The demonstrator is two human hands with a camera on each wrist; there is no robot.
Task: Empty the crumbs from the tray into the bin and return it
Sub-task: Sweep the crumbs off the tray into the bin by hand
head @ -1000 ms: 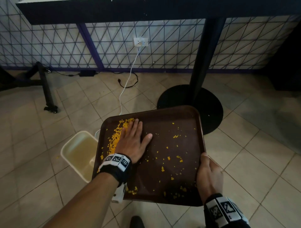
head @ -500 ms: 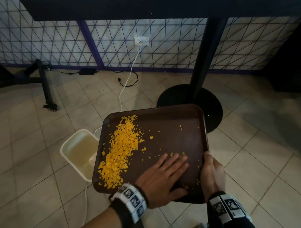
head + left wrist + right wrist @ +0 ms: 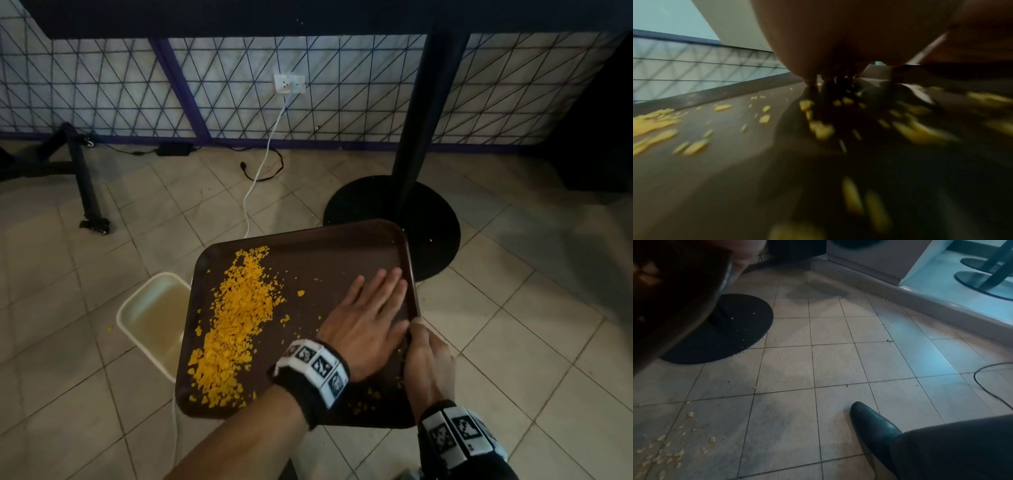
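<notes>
**Tray held over the bin, crumbs heaped at its left side**

The tiled floor (image 3: 513,342) runs back to a wall with a dark lattice pattern (image 3: 102,85); a black table (image 3: 308,13) stands on a post with a round base (image 3: 442,219). No brand or readable writing shows; the wristbands carry only black-and-white square markers. The brown tray (image 3: 325,250) is held above the floor, its left edge over the cream bin (image 3: 154,315). Yellow crumbs (image 3: 236,325) lie in a band along the tray's left side, with a few scattered near its right edge. The left hand (image 3: 370,315) lies flat on the tray near the right edge, fingers straight. The right hand (image 3: 424,363) grips that right edge, thumb on top. A white cable (image 3: 260,171) runs from a wall socket (image 3: 289,84). Stray crumbs dot the floor (image 3: 659,451) beside a dark shoe (image 3: 871,423).
</notes>
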